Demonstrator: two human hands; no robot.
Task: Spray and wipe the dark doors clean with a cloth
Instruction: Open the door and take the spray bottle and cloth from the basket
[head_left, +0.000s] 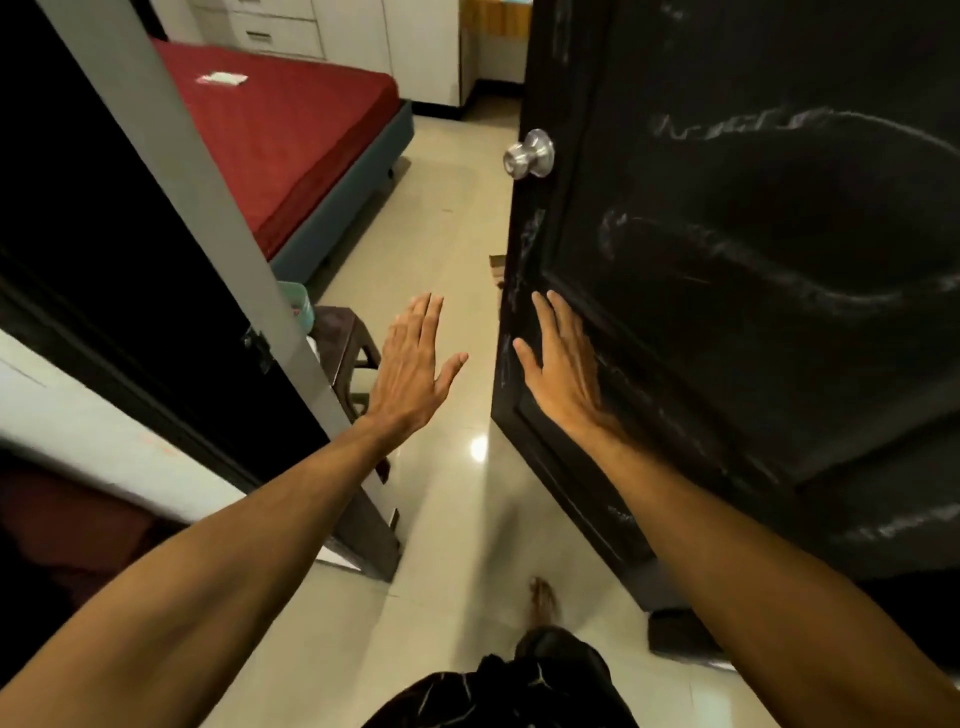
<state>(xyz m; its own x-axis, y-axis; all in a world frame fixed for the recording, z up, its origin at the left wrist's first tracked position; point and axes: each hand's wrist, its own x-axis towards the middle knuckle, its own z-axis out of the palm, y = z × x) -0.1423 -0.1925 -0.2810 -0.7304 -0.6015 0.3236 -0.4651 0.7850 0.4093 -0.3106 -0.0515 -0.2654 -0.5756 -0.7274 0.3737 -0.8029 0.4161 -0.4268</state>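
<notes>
"Beside the grey jamb (197, 197) on the left I see a dark panel (93, 249), then a red bed (291, 135) and a small stool (345, 338) just inside the doorway. Does that stool matter?"

"It could. It sits near the walking line, and a shin may catch it. What about the hands?"

"The left hand (410, 369) hangs over the floor (447, 234), fingers straight, holding nothing. The right hand (561, 379) lies flat on the dark door (753, 389), near its edge, below the knob (530, 154)."

"A bare palm, then. I see white streaks (727, 254) across that face. Skin would likely smear them, and a push may swing the door away."

"No cloth or spray bottle in sight."

"So nothing can be wiped yet. Later, drips could make those glossy tiles slick."
</notes>
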